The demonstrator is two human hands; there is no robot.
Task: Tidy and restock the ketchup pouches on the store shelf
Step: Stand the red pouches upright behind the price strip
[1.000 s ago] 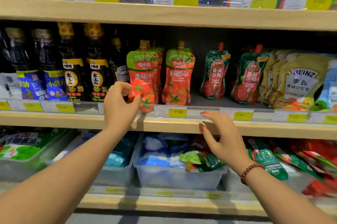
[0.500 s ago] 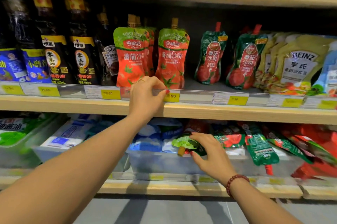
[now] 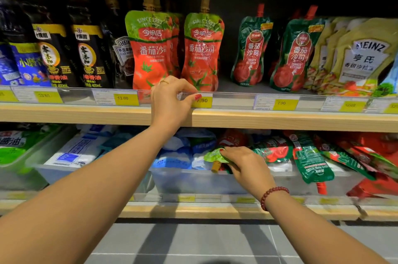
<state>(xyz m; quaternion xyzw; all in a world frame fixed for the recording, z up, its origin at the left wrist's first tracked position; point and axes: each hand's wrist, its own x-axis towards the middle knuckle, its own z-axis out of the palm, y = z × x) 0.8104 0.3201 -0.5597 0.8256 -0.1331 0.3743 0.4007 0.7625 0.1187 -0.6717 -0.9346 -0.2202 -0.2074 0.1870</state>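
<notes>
Caught, by the look of it, at the pick-up stage of a restock. Reaches low with the right hand into a clear bin on the lower shelf and closes thumb and fingers on a green-topped ketchup pouch lying flat there, tan cap poking out toward the aisle over the bin's front wall. Braces above with the left hand, fingers curled over the clear price rail at the edge of the middle shelf and pinching it just beside the 7.90 tag, directly below a row of apparently matching red-and-green pouches standing upright. Extends both forearms forward from the bottom corners, the left angled up to the rail, the right lower and flatter, palm down over the bin, bead bracelet at the wrist. Probably calls next for lifting the pouch clear of its neighbours in the bin, turning it cap-up and standing it with the matching row, perhaps in the gap visible just to the right of it. Leaves the darker green pouches further along the middle shelf untouched, with more of that kind heaped in the next bin below.
</notes>
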